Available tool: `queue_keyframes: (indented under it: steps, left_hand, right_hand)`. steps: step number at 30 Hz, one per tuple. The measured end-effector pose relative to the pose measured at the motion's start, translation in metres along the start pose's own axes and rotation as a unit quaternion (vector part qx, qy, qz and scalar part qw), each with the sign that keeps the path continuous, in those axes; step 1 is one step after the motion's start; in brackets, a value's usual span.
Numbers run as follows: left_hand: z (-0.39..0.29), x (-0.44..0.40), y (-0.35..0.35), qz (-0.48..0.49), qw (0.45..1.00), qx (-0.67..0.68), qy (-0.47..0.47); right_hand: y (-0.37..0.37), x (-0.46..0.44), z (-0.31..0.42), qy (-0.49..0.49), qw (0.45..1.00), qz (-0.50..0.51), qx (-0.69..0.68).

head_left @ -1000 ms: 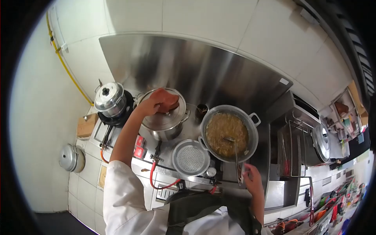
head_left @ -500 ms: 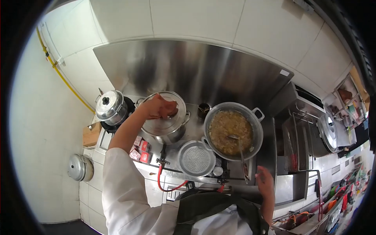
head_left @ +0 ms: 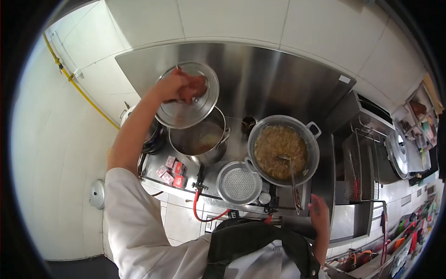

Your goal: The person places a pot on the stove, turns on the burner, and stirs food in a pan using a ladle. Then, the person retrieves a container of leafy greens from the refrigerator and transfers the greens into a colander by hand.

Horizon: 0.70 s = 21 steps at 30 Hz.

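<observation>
Speaker A: State the condition of the left hand.

Speaker B: The left hand (head_left: 171, 87) grips a reddish cloth (head_left: 195, 87) and, through it, the top of the round metal lid (head_left: 182, 117).

Speaker A: Specify the lid position.

Speaker B: The lid is held above the far left portion of the stockpot (head_left: 211, 156), leaving the rest of the mouth uncovered. Contact with the rim cannot be determined. Liquid is visible inside.

Speaker A: And the right hand?

Speaker B: The right hand (head_left: 318, 213) is at the near right, released, with nothing visible in its grasp. It is near the handle end of the ladle (head_left: 292, 180), apart from it. The ladle bowl sits in the contents of the wide two-handled pan (head_left: 314, 151).

Speaker A: List adjacent items.

Speaker B: A perforated pan (head_left: 239, 183) stands between the stockpot and the wide pan, on the near side. Small red-and-white boxes (head_left: 178, 181) lie at the near left of the stockpot.
</observation>
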<state>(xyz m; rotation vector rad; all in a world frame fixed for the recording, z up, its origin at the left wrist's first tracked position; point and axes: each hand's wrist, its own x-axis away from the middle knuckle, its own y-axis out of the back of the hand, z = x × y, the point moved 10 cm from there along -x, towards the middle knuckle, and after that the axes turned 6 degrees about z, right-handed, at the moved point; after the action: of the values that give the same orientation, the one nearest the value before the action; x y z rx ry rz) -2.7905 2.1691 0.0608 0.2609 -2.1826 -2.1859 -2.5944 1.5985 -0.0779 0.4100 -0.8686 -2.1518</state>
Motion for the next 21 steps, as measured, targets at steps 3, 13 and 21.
queue_keyframes:
  steps: [3,13,21]
  left_hand:
    - [-0.004,-0.001,0.035,0.012,0.999,0.002,0.034]
    - [0.039,0.008,-0.112,0.070,0.982,0.155,0.080]
    - [0.019,0.016,-0.210,0.145,0.866,0.459,0.135]
  right_hand:
    - [-0.002,-0.002,-0.004,-0.014,1.000,0.013,-0.023]
    - [0.001,0.006,-0.016,-0.039,0.998,0.013,-0.037]
    - [0.000,0.015,-0.014,-0.033,0.999,0.012,-0.021]
